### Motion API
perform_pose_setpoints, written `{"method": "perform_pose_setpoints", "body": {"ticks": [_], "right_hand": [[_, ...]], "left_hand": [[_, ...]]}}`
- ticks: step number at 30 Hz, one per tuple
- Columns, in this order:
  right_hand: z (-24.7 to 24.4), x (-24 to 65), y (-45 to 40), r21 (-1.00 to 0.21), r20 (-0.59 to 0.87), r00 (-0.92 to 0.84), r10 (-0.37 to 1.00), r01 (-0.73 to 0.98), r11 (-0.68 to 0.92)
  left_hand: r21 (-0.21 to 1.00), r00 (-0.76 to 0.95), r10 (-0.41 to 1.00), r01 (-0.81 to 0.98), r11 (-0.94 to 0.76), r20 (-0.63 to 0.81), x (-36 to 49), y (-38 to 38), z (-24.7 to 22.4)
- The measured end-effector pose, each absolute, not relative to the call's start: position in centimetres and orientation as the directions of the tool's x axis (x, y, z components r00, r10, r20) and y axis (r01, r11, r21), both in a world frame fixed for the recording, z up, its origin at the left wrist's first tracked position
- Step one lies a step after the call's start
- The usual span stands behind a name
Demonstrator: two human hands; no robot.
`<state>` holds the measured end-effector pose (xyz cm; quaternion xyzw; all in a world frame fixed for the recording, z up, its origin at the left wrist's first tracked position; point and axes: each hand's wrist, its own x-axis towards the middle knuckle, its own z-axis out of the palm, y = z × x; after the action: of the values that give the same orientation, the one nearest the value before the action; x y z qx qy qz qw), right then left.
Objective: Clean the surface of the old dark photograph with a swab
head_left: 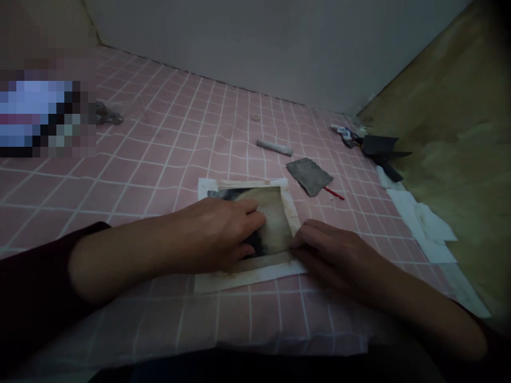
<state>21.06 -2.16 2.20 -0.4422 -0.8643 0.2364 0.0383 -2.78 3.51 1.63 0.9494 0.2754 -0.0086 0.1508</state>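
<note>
A drawing (275, 213) in dark and beige tones, with a pale border, lies flat on the pink checked cloth. My left hand (217, 231) rests over its left and middle part, hiding much of the dark area. The thumb of that hand is apart from its bent fingers, and nothing shows between them. At the lower right border is my right hand (329, 250), its fingertips pressed together against the paper's edge. Whatever they pinch is hidden by the fingers and dim light.
Beyond the drawing lie a grey cloth piece (309, 176), a thin red stick (334, 193), a grey cylinder (274, 148) and a small round disc (255, 117). Black pieces (379, 149) and white sheets (423, 223) line the right wall. A blurred-out screen (32, 111) is far left.
</note>
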Motion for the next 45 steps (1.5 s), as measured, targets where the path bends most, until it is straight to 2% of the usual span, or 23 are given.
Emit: {"method": "perform_pose_setpoints", "body": {"ticks": [4, 7, 12, 18, 24, 30, 35, 41, 45], "right_hand": [[1.9, 20.1, -2.0, -0.432, -0.084, -0.651, 0.754, 0.706, 0.561], [1.7, 19.7, -1.9, -0.471, -0.051, -0.659, 0.75, 0.678, 0.564], [2.2, 21.2, -1.9, -0.469, -0.104, -0.59, 0.801, 0.739, 0.484], [1.7, 20.1, -2.0, -0.488, -0.039, -0.677, 0.735, 0.654, 0.578], [2.3, 21.4, -1.9, -0.448, -0.109, -0.608, 0.787, 0.736, 0.507], [1.8, 20.0, -1.8, -0.505, -0.001, -0.644, 0.765, 0.661, 0.555], [2.3, 21.3, -1.9, -0.483, -0.078, -0.596, 0.799, 0.724, 0.492], [1.6, 19.8, -2.0, -0.46, -0.026, -0.668, 0.744, 0.668, 0.584], [1.9, 21.1, -2.0, -0.471, -0.057, -0.607, 0.792, 0.716, 0.515]], "left_hand": [[0.292, 0.836, 0.536, 0.544, -0.787, -0.113, -2.7, 3.6, 1.7], [0.305, 0.832, 0.544, 0.549, -0.778, -0.112, -2.7, 3.6, 1.8], [0.305, 0.842, 0.528, 0.535, -0.788, -0.114, -2.7, 3.6, 1.6], [0.319, 0.835, 0.541, 0.542, -0.778, -0.1, -2.8, 3.6, 1.5], [0.313, 0.841, 0.528, 0.536, -0.784, -0.116, -2.8, 3.6, 1.5], [0.314, 0.831, 0.543, 0.552, -0.773, -0.123, -2.7, 3.7, 1.6], [0.319, 0.831, 0.542, 0.551, -0.771, -0.126, -2.8, 3.6, 1.6], [0.311, 0.829, 0.547, 0.553, -0.773, -0.115, -2.8, 3.7, 1.5], [0.315, 0.833, 0.539, 0.548, -0.775, -0.123, -2.8, 3.6, 1.5]]}}
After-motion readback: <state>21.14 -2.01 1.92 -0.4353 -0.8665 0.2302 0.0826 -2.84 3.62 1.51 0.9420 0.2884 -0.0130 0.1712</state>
